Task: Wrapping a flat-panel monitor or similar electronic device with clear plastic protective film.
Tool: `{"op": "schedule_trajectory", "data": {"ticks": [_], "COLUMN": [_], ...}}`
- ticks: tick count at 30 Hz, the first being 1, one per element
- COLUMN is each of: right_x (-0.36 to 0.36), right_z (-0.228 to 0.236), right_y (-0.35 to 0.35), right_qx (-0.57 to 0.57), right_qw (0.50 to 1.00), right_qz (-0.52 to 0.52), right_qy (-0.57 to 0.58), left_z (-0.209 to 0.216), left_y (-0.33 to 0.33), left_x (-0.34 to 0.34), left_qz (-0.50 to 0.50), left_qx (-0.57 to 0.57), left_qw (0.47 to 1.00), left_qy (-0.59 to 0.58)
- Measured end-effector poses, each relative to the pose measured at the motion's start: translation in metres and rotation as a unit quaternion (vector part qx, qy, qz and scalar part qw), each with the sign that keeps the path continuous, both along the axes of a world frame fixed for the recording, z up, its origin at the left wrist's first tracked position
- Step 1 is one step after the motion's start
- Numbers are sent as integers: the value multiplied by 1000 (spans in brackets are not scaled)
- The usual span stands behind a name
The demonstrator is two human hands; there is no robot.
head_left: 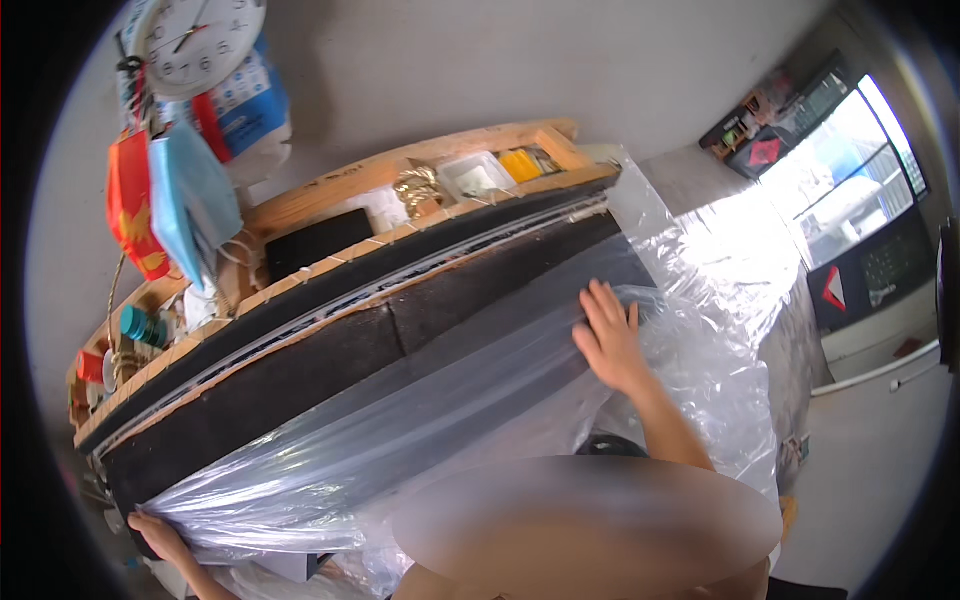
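Note:
A clear plastic sheet point(400, 440) lies over a long black padded surface point(300, 370), drawn into folds that converge at the near left corner. There my left hand point(165, 540) is closed on the gathered edge of the sheet. My right hand point(610, 340) lies flat on the sheet near the surface's right end, fingers spread. Beyond this hand, loose crumpled plastic hangs down to the right. A dark round object, too covered to make out, sits beneath the plastic by my right forearm.
Along the far side runs a wooden frame point(410, 162) with compartments holding a white tray point(478, 175), gold cord point(420, 188) and a teal-lidded container point(142, 326). A clock point(200, 45), a blue face mask point(190, 200) and a red packet point(138, 205) hang on the wall.

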State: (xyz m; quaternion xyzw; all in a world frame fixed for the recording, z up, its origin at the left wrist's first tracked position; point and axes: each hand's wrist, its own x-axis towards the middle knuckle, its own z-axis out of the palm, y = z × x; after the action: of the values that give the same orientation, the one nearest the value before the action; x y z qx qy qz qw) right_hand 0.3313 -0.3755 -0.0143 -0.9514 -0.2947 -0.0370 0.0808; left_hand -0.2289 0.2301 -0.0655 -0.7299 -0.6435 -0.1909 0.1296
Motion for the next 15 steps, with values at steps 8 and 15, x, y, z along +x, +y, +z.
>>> {"op": "schedule_trajectory", "data": {"ticks": [8,15], "right_x": [51,88], "right_z": [11,46], "right_y": [-28,10], "right_qx": [112,325], "right_qw": [983,916], "right_qz": [-51,-103], "right_qy": [-136,-212], "left_z": [-12,-12], "left_y": [16,9], "left_x": [4,-8], "left_qz": [34,53], "left_qx": [26,-15], "left_qw": [996,997], "left_qy": [-82,-52]}}
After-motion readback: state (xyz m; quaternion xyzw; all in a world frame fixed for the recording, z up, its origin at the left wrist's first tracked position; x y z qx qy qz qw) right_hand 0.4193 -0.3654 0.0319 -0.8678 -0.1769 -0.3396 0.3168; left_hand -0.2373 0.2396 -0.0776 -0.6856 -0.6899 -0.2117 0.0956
